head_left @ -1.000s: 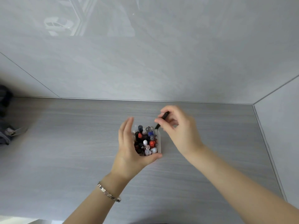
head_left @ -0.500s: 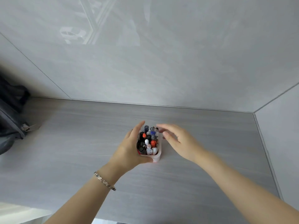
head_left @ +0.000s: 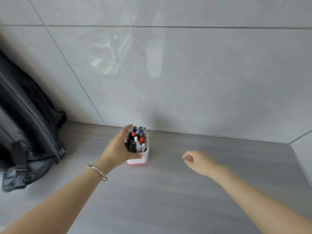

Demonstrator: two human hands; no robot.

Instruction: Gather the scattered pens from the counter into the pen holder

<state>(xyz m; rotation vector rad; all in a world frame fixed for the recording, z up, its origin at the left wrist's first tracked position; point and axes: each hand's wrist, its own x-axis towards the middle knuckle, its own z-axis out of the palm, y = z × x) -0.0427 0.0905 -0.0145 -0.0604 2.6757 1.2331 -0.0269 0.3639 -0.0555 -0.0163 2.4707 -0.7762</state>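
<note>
A white pen holder [head_left: 144, 157] with a pink base stands upright on the grey counter [head_left: 168, 191], close to the back wall. It is packed with several pens [head_left: 137, 141] with black, orange, white and blue caps. My left hand [head_left: 118, 149] wraps around the holder's left side, thumb across its front. My right hand [head_left: 197, 161] hovers over the counter to the right of the holder, apart from it, fingers loosely curled and holding nothing. No loose pens show on the counter.
A dark backpack [head_left: 25, 125] leans against the tiled wall [head_left: 185, 81] at the left, its straps resting on the counter. A side wall closes off the counter at the far right [head_left: 302, 149].
My right hand put the black pen into the holder, then drew back to the right. The left hand kept hold of the holder. The camera tilted up, so the backpack is now visible.
</note>
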